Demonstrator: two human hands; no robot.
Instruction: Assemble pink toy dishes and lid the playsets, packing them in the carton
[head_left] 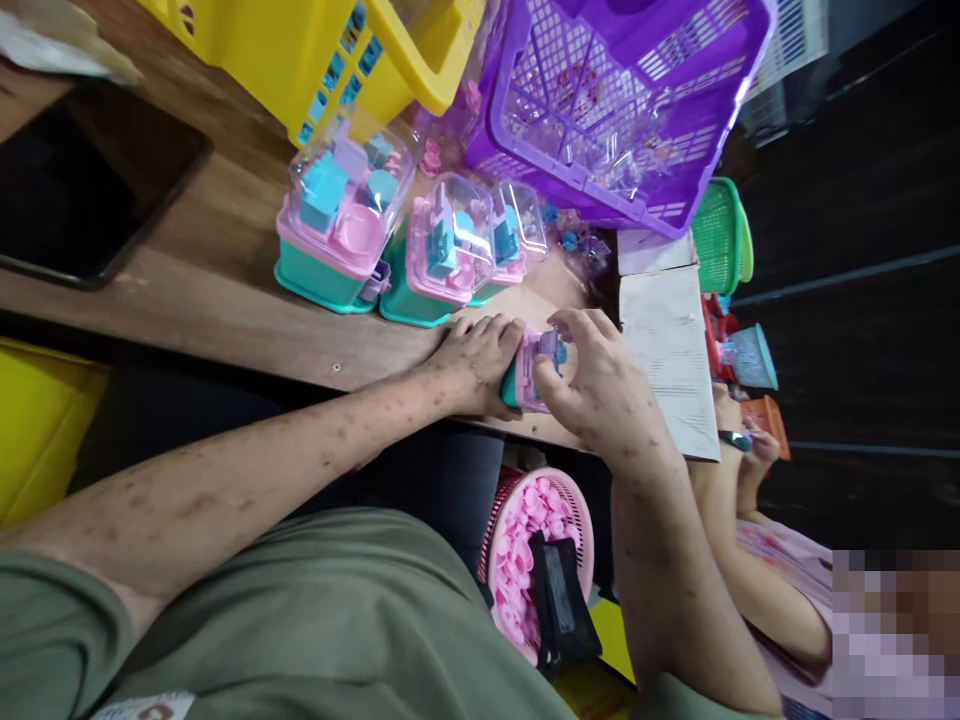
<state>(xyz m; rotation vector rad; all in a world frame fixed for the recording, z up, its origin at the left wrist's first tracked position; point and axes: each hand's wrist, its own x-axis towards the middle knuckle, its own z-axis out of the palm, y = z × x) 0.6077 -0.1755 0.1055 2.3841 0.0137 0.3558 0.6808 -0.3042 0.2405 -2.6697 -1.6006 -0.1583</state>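
Observation:
A small toy box [529,374] with a teal base and a pink top stands at the table's front edge, purple and blue parts showing on it. My left hand [480,362] is closed around its left side and steadies it. Over its top and right side curls my right hand [600,385], thumb and forefinger gripping around the upper part. Whether a clear cover lies under these fingers is hard to see. Beyond my left hand stand similar boxes with clear domes: a large one [330,235], a middle one [442,250] and one partly hidden [514,235].
A yellow basket [262,50] and a purple basket [510,130] stand at the back. A dark tablet [90,180] lies left, a paper sheet [667,350] right. Below the table is a pink basket [581,510] of pink pieces. A co-worker's arm [757,560] is at right.

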